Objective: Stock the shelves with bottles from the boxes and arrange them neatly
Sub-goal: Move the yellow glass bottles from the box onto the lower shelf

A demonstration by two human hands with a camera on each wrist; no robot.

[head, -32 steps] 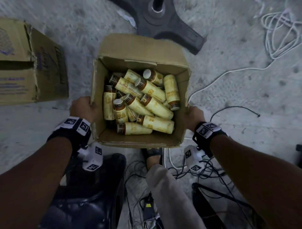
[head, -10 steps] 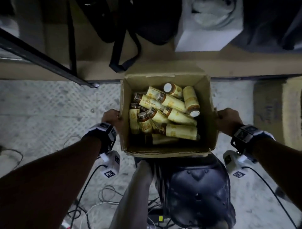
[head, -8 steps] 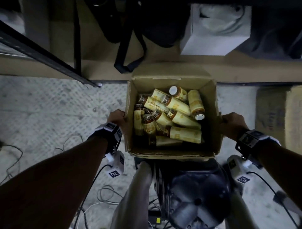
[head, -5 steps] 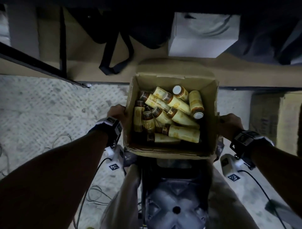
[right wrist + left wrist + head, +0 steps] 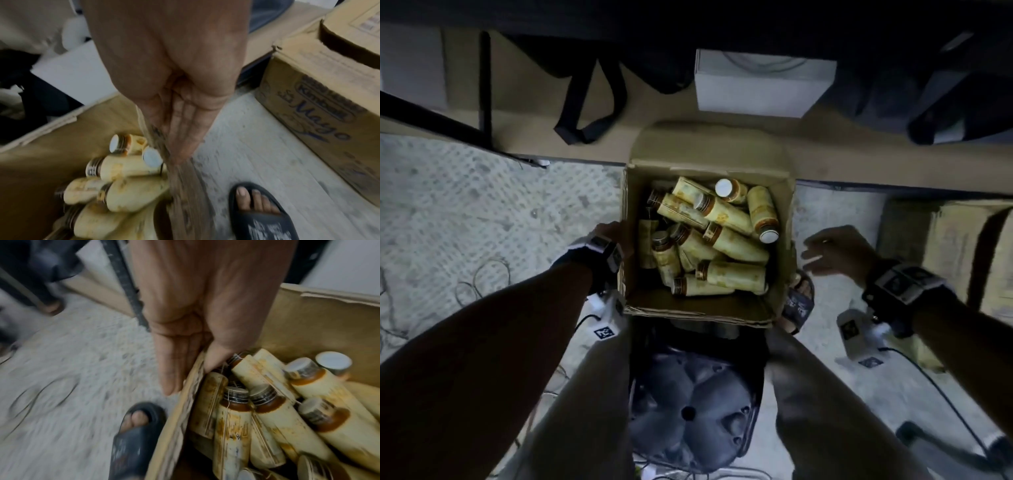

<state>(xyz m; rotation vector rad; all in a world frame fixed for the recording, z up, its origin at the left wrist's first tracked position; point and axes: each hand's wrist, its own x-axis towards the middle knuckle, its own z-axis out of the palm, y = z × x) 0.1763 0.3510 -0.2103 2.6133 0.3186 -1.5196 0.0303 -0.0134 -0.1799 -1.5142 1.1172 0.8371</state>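
An open cardboard box point(image 5: 698, 306) sits low in front of me, between my knees, with several yellow-labelled bottles point(image 5: 726, 240) with brown necks and silver caps heaped inside. My left hand point(image 5: 613, 236) grips the box's left wall point(image 5: 185, 410), thumb inside against the bottles point(image 5: 232, 426) and fingers point(image 5: 170, 369) flat on the outside. My right hand point(image 5: 832, 250) hovers just right of the box with its fingers spread and holds nothing. In the right wrist view its straight fingers point(image 5: 180, 129) lie beside the blurred right wall point(image 5: 185, 186).
A low wooden shelf board point(image 5: 517, 137) runs just behind the box, carrying a white box point(image 5: 760, 85) and a black bag strap point(image 5: 589, 102). A second cardboard box point(image 5: 955, 246) stands at the right. A dark stool point(image 5: 688, 404), cables point(image 5: 482, 284) and my sandalled feet point(image 5: 799, 301) are below.
I carried the box from open floor to the foot of the shelf and lowered it. My right hand has let go of the right wall and moved off; the left still holds.
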